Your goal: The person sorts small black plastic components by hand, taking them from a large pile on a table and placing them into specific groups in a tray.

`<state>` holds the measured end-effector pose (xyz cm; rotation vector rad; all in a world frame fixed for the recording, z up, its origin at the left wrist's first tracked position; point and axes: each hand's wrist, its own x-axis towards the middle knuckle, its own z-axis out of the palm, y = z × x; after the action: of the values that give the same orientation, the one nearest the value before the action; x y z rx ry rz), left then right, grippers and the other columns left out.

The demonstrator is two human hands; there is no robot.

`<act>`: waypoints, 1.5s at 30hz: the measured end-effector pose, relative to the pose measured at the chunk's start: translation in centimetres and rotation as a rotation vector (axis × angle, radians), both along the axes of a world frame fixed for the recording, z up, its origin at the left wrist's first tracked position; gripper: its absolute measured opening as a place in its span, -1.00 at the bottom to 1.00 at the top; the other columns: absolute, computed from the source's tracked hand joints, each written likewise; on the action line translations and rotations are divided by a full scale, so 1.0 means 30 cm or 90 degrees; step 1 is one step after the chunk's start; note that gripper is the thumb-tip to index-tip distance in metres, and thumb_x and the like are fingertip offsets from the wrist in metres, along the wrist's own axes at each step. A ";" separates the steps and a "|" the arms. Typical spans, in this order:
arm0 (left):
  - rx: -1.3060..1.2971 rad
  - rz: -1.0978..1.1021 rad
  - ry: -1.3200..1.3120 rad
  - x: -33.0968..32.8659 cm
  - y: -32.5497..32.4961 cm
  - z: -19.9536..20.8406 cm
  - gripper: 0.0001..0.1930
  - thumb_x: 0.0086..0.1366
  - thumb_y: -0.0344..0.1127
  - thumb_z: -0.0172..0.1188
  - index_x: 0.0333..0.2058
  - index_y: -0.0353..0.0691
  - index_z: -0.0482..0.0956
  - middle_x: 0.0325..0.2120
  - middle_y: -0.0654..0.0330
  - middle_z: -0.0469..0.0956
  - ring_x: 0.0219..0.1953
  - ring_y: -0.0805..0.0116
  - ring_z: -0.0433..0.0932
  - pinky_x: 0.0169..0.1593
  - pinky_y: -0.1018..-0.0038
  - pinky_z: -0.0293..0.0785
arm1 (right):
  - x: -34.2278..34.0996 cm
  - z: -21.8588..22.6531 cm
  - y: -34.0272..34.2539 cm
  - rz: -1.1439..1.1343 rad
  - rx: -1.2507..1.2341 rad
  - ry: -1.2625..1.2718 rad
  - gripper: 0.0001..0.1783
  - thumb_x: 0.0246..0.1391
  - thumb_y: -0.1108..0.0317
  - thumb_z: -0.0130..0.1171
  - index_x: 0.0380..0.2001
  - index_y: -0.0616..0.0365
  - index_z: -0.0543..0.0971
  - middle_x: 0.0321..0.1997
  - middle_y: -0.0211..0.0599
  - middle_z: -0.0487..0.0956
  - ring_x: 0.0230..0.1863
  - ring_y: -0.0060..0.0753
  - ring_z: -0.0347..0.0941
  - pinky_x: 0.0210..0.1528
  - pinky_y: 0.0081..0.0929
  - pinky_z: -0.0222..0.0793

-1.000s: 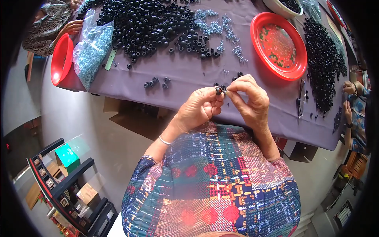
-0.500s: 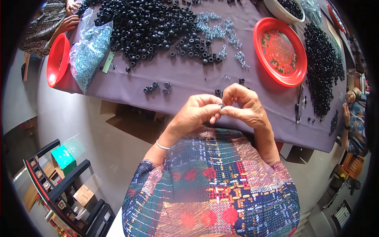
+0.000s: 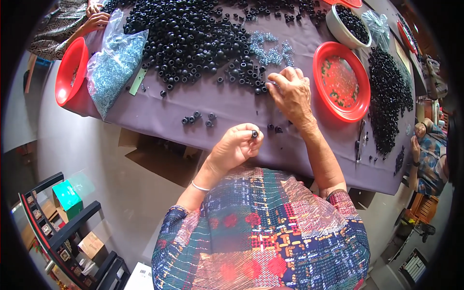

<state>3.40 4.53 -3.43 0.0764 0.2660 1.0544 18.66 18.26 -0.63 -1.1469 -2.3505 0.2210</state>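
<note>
My left hand is closed in a pinch near the table's front edge, holding a small round black cap with its hollow end showing. My right hand reaches out over the table, fingers bent, thumb and index finger slightly apart. Its fingertips are beside the edge of a big pile of black caps and just short of the loose, shiny small metal parts. Nothing shows between those fingertips. Several black caps lie apart to the left of my left hand, and a few black pieces lie below my right wrist.
A red plate with small pieces lies right of my right hand. Beyond it are a white bowl and a heap of small black parts. At left stand a bag of metal parts and a red bowl. Other people's hands show at the edges.
My hands have come apart: the right moved forward to the piles, while the left stayed near the edge with the black cap. The view has shifted slightly.
</note>
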 end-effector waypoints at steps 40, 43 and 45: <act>-0.043 0.064 0.160 0.082 0.017 0.112 -0.80 0.27 -0.31 0.15 -0.23 -0.31 0.47 -0.41 0.22 0.52 -0.44 0.51 0.44 -0.33 0.58 0.40 | 0.100 0.153 -0.301 0.088 -0.215 0.406 -0.78 -0.20 0.72 0.25 -0.40 0.31 0.52 -0.41 -0.26 0.54 -0.35 -0.39 0.45 -0.34 -0.54 0.38; -0.021 0.064 0.163 0.079 0.014 0.107 -0.80 0.26 -0.33 0.16 -0.21 -0.33 0.48 -0.41 0.20 0.53 -0.44 0.49 0.46 -0.34 0.58 0.41 | 0.105 0.148 -0.307 0.084 -0.207 0.407 -0.78 -0.19 0.72 0.26 -0.40 0.31 0.53 -0.42 -0.26 0.54 -0.35 -0.39 0.46 -0.34 -0.54 0.39; -0.008 0.062 0.170 0.076 0.012 0.106 -0.80 0.26 -0.34 0.17 -0.21 -0.34 0.48 -0.41 0.19 0.54 -0.44 0.48 0.47 -0.35 0.58 0.42 | 0.107 0.147 -0.311 0.086 -0.220 0.410 -0.78 -0.19 0.71 0.26 -0.40 0.30 0.53 -0.41 -0.25 0.54 -0.36 -0.40 0.46 -0.34 -0.54 0.39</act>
<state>5.68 4.88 -0.24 0.1948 0.5228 1.1398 21.87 8.94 3.78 -0.8816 -1.8443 0.9261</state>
